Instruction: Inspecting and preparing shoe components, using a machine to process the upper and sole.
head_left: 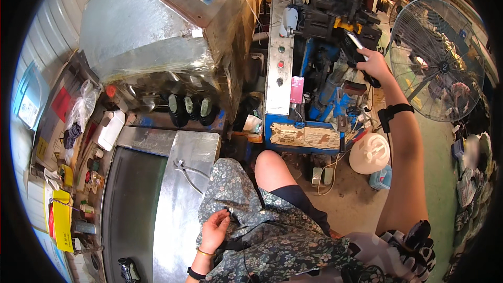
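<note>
My right hand (374, 66) reaches far forward with the arm stretched out. Its fingers are closed on a dark, shoe-like piece with a white strip (356, 41), held up against the front of a black machine head (335, 18); most of the piece is hidden by the hand and the machine. My left hand (215, 232) rests by my lap, over a dark floral apron (272, 251). Its thumb and fingers are pinched together, and whatever may be between them is too small to make out.
Black shoes (191, 109) stand under a metal hood (149, 26) at left; another shoe (128, 270) lies on a dark conveyor belt (133, 194). Pincers (186, 170) rest on the metal plate. A control panel (280, 68), large fan (440, 60) and white jug (369, 153) flank the machine.
</note>
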The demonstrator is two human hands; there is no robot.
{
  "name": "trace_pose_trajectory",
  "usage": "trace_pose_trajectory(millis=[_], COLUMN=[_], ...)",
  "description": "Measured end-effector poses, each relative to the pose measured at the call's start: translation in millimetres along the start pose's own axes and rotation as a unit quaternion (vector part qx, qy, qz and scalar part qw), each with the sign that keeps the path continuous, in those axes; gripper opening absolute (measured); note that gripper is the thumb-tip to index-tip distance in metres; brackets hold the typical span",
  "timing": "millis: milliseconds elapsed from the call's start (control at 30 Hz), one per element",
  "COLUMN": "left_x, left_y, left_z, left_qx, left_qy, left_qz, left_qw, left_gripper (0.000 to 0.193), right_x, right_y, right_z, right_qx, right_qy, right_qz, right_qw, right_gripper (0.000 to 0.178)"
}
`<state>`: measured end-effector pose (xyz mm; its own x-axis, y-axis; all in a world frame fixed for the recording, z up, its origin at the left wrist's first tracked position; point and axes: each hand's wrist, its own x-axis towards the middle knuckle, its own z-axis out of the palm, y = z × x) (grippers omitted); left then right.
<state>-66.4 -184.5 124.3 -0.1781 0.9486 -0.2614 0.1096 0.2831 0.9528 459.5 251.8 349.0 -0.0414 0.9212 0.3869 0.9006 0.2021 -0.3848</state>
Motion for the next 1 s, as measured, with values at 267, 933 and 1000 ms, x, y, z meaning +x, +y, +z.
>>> trace_pose_trajectory(millis=[267,933,1000], left_x=[7,-12,-15], left_y=[4,26,9], left_z=[19,-38,-62], left_qx=[0.145,0.238,0.202], left_qy=[-0.021,0.052,0.164], left_qz=[0.055,0.101,0.104], left_qw=[0.988,0.965,0.960], left_gripper=[0.037,0.033,0.031], right_x=[-51,18,53], right_y=[-51,-9,48], right_z=[54,69,63], right_qx=[-0.219,-0.163,-0.177], right_qy=[0.032,0.025,0.030], right_qz=[0.050,-0.118,-0.111], right_qw=[0.974,0.979,0.977], right_gripper=[0.081,0.065,0.067])
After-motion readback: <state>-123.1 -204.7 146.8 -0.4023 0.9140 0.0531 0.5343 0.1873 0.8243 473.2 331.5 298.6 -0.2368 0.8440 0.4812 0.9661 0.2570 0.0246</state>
